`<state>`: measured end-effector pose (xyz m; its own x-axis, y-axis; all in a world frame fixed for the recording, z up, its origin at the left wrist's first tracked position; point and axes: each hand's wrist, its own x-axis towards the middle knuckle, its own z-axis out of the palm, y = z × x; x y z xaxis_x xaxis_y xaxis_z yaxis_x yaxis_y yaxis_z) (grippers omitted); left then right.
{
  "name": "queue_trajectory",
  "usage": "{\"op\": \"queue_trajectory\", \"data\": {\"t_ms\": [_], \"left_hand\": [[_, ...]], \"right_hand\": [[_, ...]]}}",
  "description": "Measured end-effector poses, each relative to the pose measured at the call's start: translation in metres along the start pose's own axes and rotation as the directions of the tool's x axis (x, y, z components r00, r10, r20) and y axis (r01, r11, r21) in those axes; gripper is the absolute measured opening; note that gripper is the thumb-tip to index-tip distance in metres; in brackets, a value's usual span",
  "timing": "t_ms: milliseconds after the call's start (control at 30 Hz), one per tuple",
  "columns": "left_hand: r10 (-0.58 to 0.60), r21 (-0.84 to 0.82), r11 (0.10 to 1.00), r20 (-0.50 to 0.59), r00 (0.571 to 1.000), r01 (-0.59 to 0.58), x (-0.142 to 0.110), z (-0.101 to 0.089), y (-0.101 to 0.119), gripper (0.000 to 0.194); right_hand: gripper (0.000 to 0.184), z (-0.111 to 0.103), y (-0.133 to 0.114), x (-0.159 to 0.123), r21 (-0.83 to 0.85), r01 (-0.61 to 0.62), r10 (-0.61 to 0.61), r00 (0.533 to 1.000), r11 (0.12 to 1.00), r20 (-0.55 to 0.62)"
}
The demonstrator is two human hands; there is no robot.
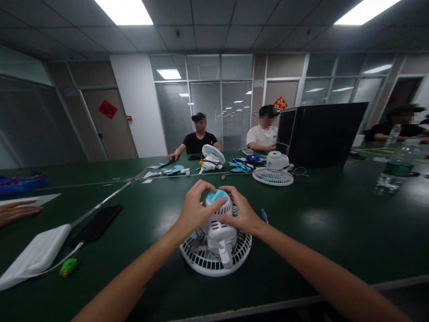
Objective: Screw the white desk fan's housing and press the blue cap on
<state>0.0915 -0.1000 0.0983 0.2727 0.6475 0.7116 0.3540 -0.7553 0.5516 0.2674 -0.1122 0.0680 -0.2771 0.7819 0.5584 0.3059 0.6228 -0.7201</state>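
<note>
A small white electric fan lies face down on the green table in front of me, its round grille at the bottom and its slotted motor housing pointing up. A light-blue plastic piece sits on the top of the housing. From the left, my left hand curls round the top, its thumb across the blue piece. My right hand wraps the other side, thumb against the white slotted housing. Fingertips on the far side are partly hidden.
Behind stand a second fan, a tilted third fan and blue fan blades. A black computer case and water bottle are right. Left lie a white power bank, black phone and another person's hand.
</note>
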Motion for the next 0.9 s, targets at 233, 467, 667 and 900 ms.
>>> {"op": "queue_trajectory", "data": {"t_ms": [233, 467, 667, 900], "left_hand": [[-0.011, 0.019, 1.000, 0.168, 0.986, 0.008, 0.014, -0.015, 0.002, 0.023], [-0.008, -0.183, 0.980, 0.365, 0.931, 0.080, 0.020, -0.025, -0.007, 0.024], [0.024, -0.258, 0.957, 0.517, 0.856, 0.129, 0.034, -0.033, -0.006, 0.023], [0.021, -0.376, 0.871, 0.668, 0.743, 0.314, 0.044, -0.035, -0.014, 0.024]], "right_hand": [[0.064, 0.008, -0.007, -0.003, 0.105, -0.053, 0.059, 0.997, 0.993, -0.050], [0.067, 0.006, -0.007, -0.003, 0.159, -0.065, 0.072, 0.997, 0.985, -0.038], [0.072, 0.008, -0.008, -0.004, 0.163, -0.084, 0.092, 0.995, 0.983, -0.043], [0.068, 0.009, -0.002, -0.004, 0.141, -0.030, 0.039, 0.997, 0.990, -0.062]]}}
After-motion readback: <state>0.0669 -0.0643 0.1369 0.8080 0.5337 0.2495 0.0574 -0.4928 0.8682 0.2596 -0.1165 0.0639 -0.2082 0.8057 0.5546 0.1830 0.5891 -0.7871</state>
